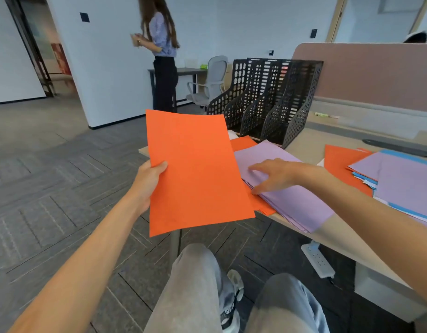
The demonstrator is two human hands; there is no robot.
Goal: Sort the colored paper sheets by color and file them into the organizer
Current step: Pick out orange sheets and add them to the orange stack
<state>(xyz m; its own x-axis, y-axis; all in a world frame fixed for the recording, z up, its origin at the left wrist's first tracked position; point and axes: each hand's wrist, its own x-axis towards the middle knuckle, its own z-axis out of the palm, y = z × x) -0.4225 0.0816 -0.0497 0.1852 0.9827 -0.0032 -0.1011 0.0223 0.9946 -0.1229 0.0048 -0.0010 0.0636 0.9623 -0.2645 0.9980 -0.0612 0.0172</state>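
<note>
Desk [303, 150] beside grey carpet [51, 176]: left hand [147, 181] pinches orange sheet [195, 171], right hand [277, 175] spread on purple stack [299, 207].

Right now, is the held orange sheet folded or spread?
Spread: the orange sheet shows one full, slightly curved rectangle, its edge gripped by the left hand.

- A light wooden desk [301, 150] carries everything.
- The black organizer [275, 102] stands far left.
- A purple stack [294, 205] overlies orange sheets [242, 143], near left.
- A mixed pile [404, 181] lies right.
</note>
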